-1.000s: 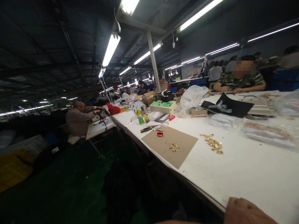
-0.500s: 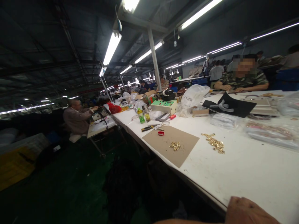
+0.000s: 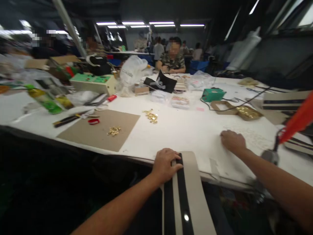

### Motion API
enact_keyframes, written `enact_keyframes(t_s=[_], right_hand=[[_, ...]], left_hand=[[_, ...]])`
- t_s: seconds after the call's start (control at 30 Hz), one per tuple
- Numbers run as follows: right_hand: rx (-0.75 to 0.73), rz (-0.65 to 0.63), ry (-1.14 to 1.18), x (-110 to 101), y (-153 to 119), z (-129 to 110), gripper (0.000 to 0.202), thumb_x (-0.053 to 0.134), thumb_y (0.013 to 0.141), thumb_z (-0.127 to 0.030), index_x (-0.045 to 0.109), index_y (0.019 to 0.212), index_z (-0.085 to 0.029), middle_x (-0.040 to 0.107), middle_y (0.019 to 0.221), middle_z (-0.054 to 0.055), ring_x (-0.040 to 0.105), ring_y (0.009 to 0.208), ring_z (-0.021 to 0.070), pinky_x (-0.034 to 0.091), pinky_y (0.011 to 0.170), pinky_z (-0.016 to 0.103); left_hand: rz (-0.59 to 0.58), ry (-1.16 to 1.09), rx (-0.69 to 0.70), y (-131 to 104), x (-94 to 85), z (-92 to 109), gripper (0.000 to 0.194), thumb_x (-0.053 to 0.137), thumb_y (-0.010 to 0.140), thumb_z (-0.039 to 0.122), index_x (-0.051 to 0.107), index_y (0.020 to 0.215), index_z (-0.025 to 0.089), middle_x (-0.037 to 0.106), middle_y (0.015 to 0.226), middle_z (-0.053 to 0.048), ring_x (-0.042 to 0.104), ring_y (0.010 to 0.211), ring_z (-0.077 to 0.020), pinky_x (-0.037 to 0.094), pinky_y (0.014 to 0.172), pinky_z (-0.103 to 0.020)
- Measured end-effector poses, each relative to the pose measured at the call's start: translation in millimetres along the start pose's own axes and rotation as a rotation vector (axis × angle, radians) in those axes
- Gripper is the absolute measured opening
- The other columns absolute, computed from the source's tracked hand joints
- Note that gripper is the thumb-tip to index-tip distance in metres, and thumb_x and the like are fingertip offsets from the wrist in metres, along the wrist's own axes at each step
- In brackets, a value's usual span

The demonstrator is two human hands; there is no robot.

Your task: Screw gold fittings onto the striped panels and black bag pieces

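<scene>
My left hand (image 3: 167, 164) is closed on the far end of a beige panel with black stripes (image 3: 189, 189). The thumb lies over one dark stripe, and the panel runs from the table edge down toward me. A small bright round spot shows on the stripe lower down. Farther right, my right hand (image 3: 233, 142) rests on the white tabletop with its fingers curled down; whatever they hold, if anything, is hidden. Beside it lie many tiny pale pieces (image 3: 254, 137), too blurred to name.
A brown board (image 3: 129, 125) carries gold metal pieces (image 3: 114, 131) and a red ring-shaped item (image 3: 94, 121). More gold pieces (image 3: 151, 116) lie nearby. Right are a cardboard box of gold parts (image 3: 248, 112), a green box (image 3: 213, 94) and an orange object (image 3: 299, 117). A co-worker (image 3: 172, 58) sits opposite.
The view has swung to the right and down toward the table. Both my hands and the striped panel now show, where earlier only part of one hand was visible at the bottom right.
</scene>
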State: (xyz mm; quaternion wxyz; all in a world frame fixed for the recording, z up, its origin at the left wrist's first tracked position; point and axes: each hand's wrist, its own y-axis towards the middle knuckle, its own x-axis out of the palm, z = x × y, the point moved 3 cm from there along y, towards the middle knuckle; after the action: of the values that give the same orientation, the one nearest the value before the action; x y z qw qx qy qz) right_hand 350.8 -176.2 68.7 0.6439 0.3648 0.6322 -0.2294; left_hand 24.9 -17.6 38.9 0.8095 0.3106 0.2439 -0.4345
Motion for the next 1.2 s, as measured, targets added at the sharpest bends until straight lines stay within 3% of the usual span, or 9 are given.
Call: enact_keyframes(t_s=[0.07,0.13,0.23,0.33,0.4,0.47,0.67,0.97,1.2], right_hand=[[0.049,-0.03,0.015,-6.3,-14.0,25.2,0.02,0.062,0.104,-0.028,0.071,0.116,-0.015,0.07,0.124,0.012,0.067,0.115,0.0275,0.053,0.103,0.05],[0.036,-0.043,0.103,-7.7,-24.1,17.4,0.021,0.056,0.104,-0.024,0.074,0.113,-0.016,0.073,0.121,0.012,0.068,0.115,0.0272,0.05,0.104,0.045],[-0.05,-0.104,0.337,-6.5,-52.3,-27.7,0.027,0.059,0.102,-0.037,0.075,0.117,-0.022,0.078,0.113,0.006,0.073,0.103,0.0219,0.054,0.094,0.033],[-0.104,-0.258,0.798,-5.4,-97.1,-77.7,0.031,0.067,0.094,-0.05,0.077,0.106,-0.023,0.08,0.1,0.003,0.073,0.092,0.0219,0.055,0.084,0.032],[-0.121,-0.36,0.989,-4.3,-122.9,-103.8,0.027,0.069,0.092,-0.048,0.077,0.098,-0.023,0.078,0.094,0.002,0.071,0.088,0.022,0.053,0.08,0.032],[-0.148,-0.406,0.995,-3.0,-137.8,-122.1,0.022,0.067,0.092,-0.043,0.078,0.095,-0.024,0.077,0.094,0.0,0.07,0.088,0.0214,0.051,0.08,0.032],[-0.243,-0.367,0.932,0.2,-140.2,-142.9,0.016,0.063,0.093,-0.034,0.076,0.092,-0.026,0.074,0.099,0.001,0.067,0.099,0.0218,0.047,0.093,0.035],[-0.219,-0.427,0.79,-0.4,-131.0,-149.8,0.015,0.064,0.087,-0.033,0.077,0.086,-0.025,0.076,0.097,0.001,0.069,0.095,0.0234,0.047,0.089,0.035],[-0.077,-0.478,0.77,-0.3,-125.3,-151.8,0.013,0.067,0.079,-0.034,0.07,0.082,-0.021,0.069,0.072,-0.002,0.06,0.068,0.0176,0.04,0.065,0.03]], left_hand=[[-0.014,-0.033,0.008,4.1,3.1,-4.1,0.027,0.09,0.077,0.024,0.078,0.1,0.029,0.079,0.12,-0.001,0.064,0.121,-0.0292,0.043,0.106,-0.051],[-0.024,-0.039,0.009,3.2,5.5,-4.0,0.029,0.09,0.077,0.023,0.077,0.101,0.029,0.079,0.121,0.0,0.062,0.122,-0.0285,0.041,0.107,-0.05],[-0.027,-0.011,0.008,0.1,6.7,-1.3,0.031,0.091,0.077,0.025,0.076,0.104,0.03,0.078,0.122,0.002,0.062,0.124,-0.0272,0.041,0.107,-0.048],[-0.025,0.044,0.015,0.0,7.2,-0.9,0.032,0.091,0.077,0.028,0.076,0.105,0.031,0.079,0.123,0.003,0.062,0.123,-0.0266,0.042,0.106,-0.047],[-0.029,0.068,0.019,0.6,7.3,-1.3,0.031,0.09,0.078,0.03,0.076,0.106,0.031,0.078,0.123,0.003,0.063,0.123,-0.0267,0.043,0.105,-0.047],[-0.037,0.081,0.028,0.6,7.2,-1.1,0.031,0.089,0.08,0.032,0.076,0.108,0.031,0.078,0.124,0.002,0.062,0.124,-0.0264,0.043,0.106,-0.046],[-0.034,0.097,0.055,-0.8,7.2,-0.4,0.025,0.084,0.085,0.036,0.075,0.108,0.03,0.078,0.123,0.002,0.062,0.123,-0.0249,0.044,0.104,-0.044],[-0.035,0.077,0.076,-1.9,8.6,-2.7,0.026,0.083,0.086,0.037,0.074,0.109,0.029,0.077,0.126,0.003,0.061,0.123,-0.024,0.043,0.105,-0.044],[-0.032,0.079,0.081,-1.9,8.8,-2.9,0.031,0.086,0.084,0.035,0.074,0.112,0.029,0.076,0.125,0.002,0.061,0.123,-0.024,0.042,0.106,-0.044]])
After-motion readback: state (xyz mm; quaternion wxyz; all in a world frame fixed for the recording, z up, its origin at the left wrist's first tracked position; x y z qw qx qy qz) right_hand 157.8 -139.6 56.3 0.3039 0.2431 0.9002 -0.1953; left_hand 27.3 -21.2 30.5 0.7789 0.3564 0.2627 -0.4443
